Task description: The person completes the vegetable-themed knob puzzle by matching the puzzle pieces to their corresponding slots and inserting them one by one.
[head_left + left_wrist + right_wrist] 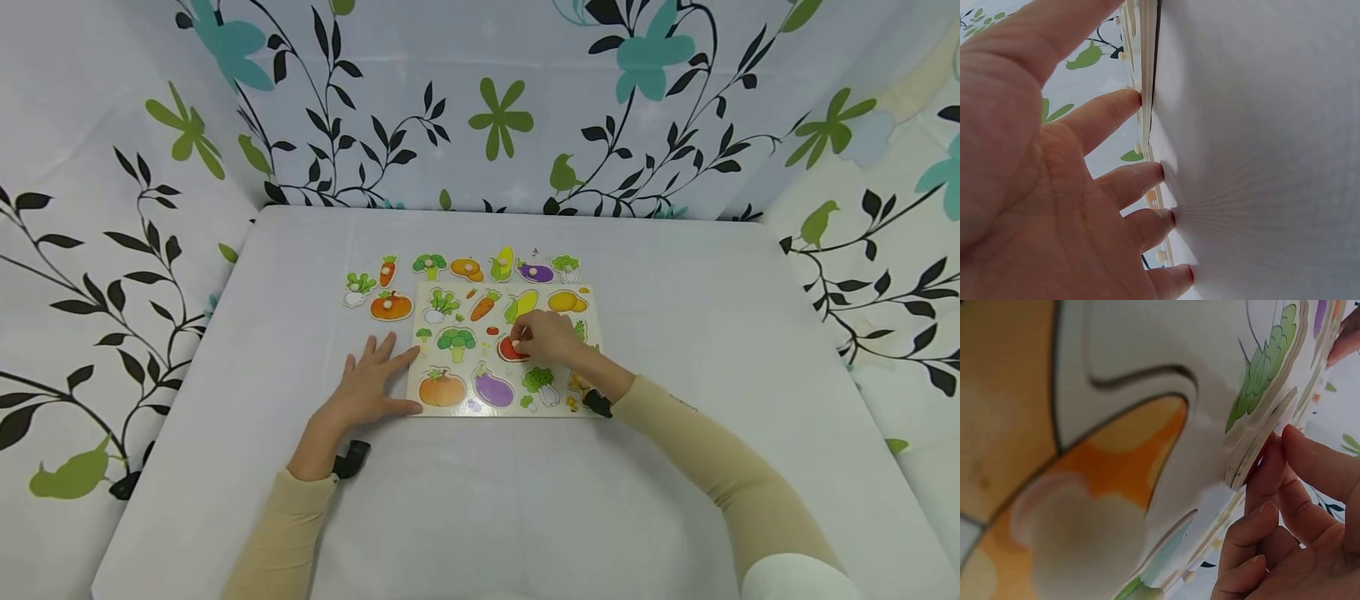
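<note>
A puzzle board [468, 407] printed with vegetables lies flat on the white table. Over its middle, my right hand [551, 337] pinches a red tomato piece [513, 349] between thumb and finger. The piece's wooden edge [1263, 447] appears tilted at the board's surface in the right wrist view. My left hand [367, 383] lies with fingers spread at the board's left side. Its thumb and index finger are at the board's edge [1147, 69], and the other fingertips rest on the tablecloth.
Loose pieces lie behind and left of the board: a turnip [358, 288], carrot [387, 271], pumpkin [391, 307], broccoli [430, 265], potato [467, 268], corn [502, 263], eggplant [536, 272] and leafy green [566, 267]. Patterned cloth [498, 125] surrounds the table's back and sides.
</note>
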{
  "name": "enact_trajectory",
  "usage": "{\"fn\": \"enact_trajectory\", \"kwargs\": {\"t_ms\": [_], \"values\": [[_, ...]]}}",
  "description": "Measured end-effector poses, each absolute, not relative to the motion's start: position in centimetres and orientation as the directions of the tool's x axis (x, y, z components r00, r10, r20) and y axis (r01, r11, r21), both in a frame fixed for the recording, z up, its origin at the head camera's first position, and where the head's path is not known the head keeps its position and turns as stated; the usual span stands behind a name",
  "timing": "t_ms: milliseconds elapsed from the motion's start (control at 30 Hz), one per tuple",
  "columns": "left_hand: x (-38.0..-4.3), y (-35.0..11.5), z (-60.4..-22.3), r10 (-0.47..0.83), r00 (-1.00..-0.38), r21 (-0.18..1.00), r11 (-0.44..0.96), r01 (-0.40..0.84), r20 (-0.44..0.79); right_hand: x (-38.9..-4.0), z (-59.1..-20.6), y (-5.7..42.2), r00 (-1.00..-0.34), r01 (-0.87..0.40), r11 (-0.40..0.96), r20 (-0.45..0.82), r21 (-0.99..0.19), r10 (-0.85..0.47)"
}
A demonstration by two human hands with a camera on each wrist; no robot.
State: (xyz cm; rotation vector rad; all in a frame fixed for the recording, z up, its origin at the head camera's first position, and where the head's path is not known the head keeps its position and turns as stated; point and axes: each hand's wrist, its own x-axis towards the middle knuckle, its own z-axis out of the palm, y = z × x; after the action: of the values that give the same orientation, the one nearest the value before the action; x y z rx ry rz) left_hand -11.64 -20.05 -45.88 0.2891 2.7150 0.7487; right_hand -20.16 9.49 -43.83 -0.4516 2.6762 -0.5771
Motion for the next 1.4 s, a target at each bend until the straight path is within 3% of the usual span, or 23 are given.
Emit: {"fn": "enact_trajectory", "kwargs": {"t_ms": [300,500,667,867,1067,1400], "values": [[-11.7,-20.0,-46.0,0.272,-0.93,0.522,0.846,0.109,-0.246,-20.1,-44.2,8.8,-0.885,-0.18,0.88,-0.317,-0.439,-0.34],[-11.7,-20.1,-45.9,0.268,-0.93,0.515,0.851,0.105,-0.252,-19.8,-43.9,8.5,-0.879,-0.234,0.886,-0.302,-0.4,-0.368],[-11.6,-20.0,-45.8,0.26,-0.931,0.509,0.855,0.1,-0.254,-20.2,-43.6,9.2,-0.864,-0.236,0.87,-0.316,-0.434,-0.392],[-11.5,-19.9,-45.7,0.264,-0.938,0.534,0.839,0.107,-0.227,-23.2,-42.4,11.9,-0.892,-0.153,0.859,-0.306,-0.489,-0.333],[-11.3,-20.0,-45.5,0.267,-0.938,0.547,0.83,0.107,-0.222,-27.3,-42.2,15.0,-0.956,-0.079,0.894,-0.219,-0.441,-0.193],[-11.4,-20.0,-45.7,0.266,-0.932,0.523,0.846,0.104,-0.245,-30.8,-43.9,17.5,-0.951,0.116,0.85,-0.304,-0.514,-0.054]]}}
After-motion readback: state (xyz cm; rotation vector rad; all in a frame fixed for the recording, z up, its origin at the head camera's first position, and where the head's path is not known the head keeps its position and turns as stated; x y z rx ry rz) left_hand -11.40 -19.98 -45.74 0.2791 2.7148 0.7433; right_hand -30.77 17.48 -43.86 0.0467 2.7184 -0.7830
